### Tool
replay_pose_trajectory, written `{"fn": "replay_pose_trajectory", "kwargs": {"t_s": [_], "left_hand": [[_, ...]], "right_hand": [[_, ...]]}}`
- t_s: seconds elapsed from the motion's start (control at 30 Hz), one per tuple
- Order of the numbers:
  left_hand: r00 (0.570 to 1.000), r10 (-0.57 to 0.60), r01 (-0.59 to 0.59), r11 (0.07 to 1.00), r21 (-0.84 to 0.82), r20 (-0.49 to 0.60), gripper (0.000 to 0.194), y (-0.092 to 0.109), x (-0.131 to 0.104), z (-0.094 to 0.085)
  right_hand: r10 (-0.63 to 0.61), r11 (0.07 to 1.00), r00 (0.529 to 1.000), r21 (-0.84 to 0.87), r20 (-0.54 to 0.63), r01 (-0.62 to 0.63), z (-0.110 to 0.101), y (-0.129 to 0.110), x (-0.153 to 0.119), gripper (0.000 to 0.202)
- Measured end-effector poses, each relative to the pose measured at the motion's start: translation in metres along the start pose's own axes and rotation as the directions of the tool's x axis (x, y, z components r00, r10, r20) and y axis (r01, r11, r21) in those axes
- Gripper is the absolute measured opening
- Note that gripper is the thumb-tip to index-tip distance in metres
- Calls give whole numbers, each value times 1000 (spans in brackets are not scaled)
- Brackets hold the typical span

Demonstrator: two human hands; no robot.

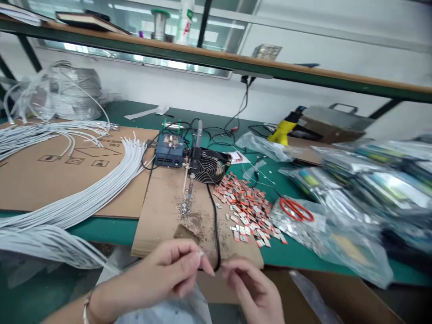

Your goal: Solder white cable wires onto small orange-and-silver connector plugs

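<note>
Pale piece [201,254] sits fingertip-pinched in left hand [180,266], half-curled right hand [253,285] nearby, its hold unclear

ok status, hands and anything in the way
Left hand apparently pinching small whitish piece. Right hand close by, curled, contents unclear. Black cable on cardboard just ahead.
</note>
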State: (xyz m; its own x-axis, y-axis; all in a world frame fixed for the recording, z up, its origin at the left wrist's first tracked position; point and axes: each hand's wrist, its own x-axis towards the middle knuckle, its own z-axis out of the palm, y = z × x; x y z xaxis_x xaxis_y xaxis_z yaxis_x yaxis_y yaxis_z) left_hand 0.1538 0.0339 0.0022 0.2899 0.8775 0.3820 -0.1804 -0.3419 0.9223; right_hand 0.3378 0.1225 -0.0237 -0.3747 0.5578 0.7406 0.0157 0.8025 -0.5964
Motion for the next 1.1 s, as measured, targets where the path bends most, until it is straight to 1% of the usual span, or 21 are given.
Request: {"fn": "replay_pose_trajectory", "kwargs": {"t_s": [0.03,0.1,0.17,0.27,0.33,0.4,0.47,0.5,0.57,0.6,0.63,0.67,0.7,0.73,0.77,0.83,0.87,0.9,0.93,1.0,1.1], "left_hand": [[999,-33,33,999,-3,-27,41,-11,-1,0],[994,-88,90,995,32,-68,43,-27,-5,-3],[988,-115,125,988,94,-101,44,-37,-9,-5],[983,-114,140,972,189,-143,43,-43,-13,-4],[979,-46,105,948,299,-198,39,-45,-15,-4],[967,63,55,894,445,-246,35,-46,-16,-5],[957,156,5,832,555,-243,33,-48,-17,-6],[955,187,-20,814,580,-229,32,-49,-17,-7],[950,223,-55,808,586,-219,31,-51,-19,-8],[948,229,-62,816,575,-223,31,-52,-21,-7],[945,228,-59,827,560,-237,30,-52,-22,-7],[940,228,-57,839,541,-254,30,-52,-23,-7],[935,223,-52,854,518,-274,32,-51,-24,-7],[931,213,-46,874,484,-296,34,-49,-25,-7],[931,191,-37,896,442,-311,37,-48,-25,-8],[945,114,3,935,354,-308,42,-45,-25,-9],[955,75,25,943,331,-285,43,-44,-24,-10],[965,47,45,940,337,-259,43,-44,-24,-11],[972,33,58,928,369,-234,42,-44,-24,-11],[981,27,68,879,471,-192,40,-43,-25,-12],[989,25,71,785,616,-147,36,-36,-27,-12]], "right_hand": [[14,999,1000,39,5,-15,6,-4,2,10],[-13,995,992,97,126,1,15,-8,6,11],[-23,990,975,140,220,-8,23,-10,7,13],[34,982,972,174,234,-76,32,-9,6,8],[58,975,973,197,225,-104,36,-8,5,12],[28,973,972,215,235,-80,39,-8,4,10],[-5,970,975,239,224,-50,42,-9,4,11],[-6,962,978,267,210,-51,43,-9,5,14],[34,910,989,405,141,-90,45,-10,8,23],[70,859,995,503,75,-98,45,-10,10,28],[107,801,994,593,-12,-79,44,-10,11,31],[135,762,985,646,-107,-34,42,-10,13,33],[146,756,973,655,-178,7,39,-9,13,32],[133,788,970,615,-203,21,37,-9,13,29],[101,841,982,540,-157,0,35,-9,12,22],[29,936,999,351,34,-39,33,-10,10,4],[-3,963,992,266,129,-31,33,-11,9,4],[-37,980,980,200,194,-3,34,-14,9,10],[-71,988,970,150,233,36,34,-16,9,10],[-114,992,953,77,282,96,35,-22,11,3],[-116,993,928,15,354,118,33,-27,15,6]]}}
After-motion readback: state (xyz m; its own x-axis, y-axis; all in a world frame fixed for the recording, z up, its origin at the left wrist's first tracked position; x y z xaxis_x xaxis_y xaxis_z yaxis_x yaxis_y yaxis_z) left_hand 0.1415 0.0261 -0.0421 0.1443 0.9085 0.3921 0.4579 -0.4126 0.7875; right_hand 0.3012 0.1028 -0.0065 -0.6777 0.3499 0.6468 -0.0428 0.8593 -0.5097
